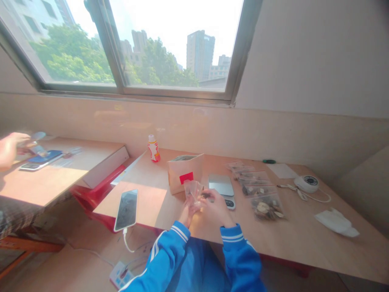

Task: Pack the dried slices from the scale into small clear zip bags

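My left hand [188,214] holds a small transparent plastic bag [193,191] upright at the table's near edge. My right hand [217,207] is close beside it, with its fingers pinching the bag's side or a small dark piece; I cannot tell which. Just behind my right hand lies a silver digital kitchen scale [221,185]. A kraft paper bag [184,173] with a red label stands behind the plastic bag. To the right lie several zip bags of dried brown pieces [263,198].
A smartphone [125,210] on a charging cable lies at the table's left end, and a bottled drink [153,149] stands at the back. A white round device with cables [306,183], paper [282,170] and a tissue [336,222] lie right. At far left, a co-worker's hand [10,149] works at another table.
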`<state>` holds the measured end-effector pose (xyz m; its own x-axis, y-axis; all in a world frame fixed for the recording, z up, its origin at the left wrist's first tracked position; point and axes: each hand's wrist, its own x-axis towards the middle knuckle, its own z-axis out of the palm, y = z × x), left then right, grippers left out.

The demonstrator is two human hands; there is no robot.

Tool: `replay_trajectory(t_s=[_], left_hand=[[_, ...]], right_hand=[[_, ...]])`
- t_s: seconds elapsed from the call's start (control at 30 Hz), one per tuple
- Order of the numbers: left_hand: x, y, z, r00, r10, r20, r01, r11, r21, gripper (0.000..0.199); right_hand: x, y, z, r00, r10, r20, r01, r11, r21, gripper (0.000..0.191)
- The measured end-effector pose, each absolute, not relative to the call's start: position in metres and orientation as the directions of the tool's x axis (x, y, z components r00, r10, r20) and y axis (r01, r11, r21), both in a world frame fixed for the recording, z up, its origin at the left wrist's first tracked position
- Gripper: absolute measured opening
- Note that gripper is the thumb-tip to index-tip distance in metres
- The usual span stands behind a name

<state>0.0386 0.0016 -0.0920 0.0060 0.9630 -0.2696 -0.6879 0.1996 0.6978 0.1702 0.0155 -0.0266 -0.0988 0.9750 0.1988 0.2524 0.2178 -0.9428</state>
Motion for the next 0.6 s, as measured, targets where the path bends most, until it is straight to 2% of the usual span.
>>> replay_trajectory(t_s=[0.23, 0.33, 0.43, 0.5, 0.6], left_hand=[[0.035, 0.002, -0.093, 0.052, 0.954, -0.294, -0.669, 0.252, 0.699, 0.065], [0.035, 0.001, -0.093, 0.046, 0.955, -0.294, -0.667, 0.248, 0.702, 0.065], [0.035, -0.001, -0.09, 0.057, 0.955, -0.291, -0.674, 0.252, 0.694, 0.06], [0.037, -0.001, -0.085, 0.067, 0.963, -0.262, -0.691, 0.234, 0.683, 0.055], [0.039, -0.001, -0.08, 0.086, 0.973, -0.215, -0.715, 0.21, 0.666, 0.049]], right_hand=[[0.182, 0.03, 0.021, -0.062, 0.963, 0.263, 0.101, 0.268, -0.958, 0.034], [0.161, 0.055, 0.052, 0.037, 0.912, 0.41, 0.045, 0.408, -0.912, 0.037], [0.13, 0.082, 0.071, 0.121, 0.791, 0.599, 0.093, 0.592, -0.801, 0.034], [0.112, 0.093, 0.075, 0.039, 0.733, 0.679, 0.17, 0.665, -0.727, 0.026], [0.099, 0.099, 0.072, -0.159, 0.699, 0.697, 0.27, 0.71, -0.65, 0.019]])
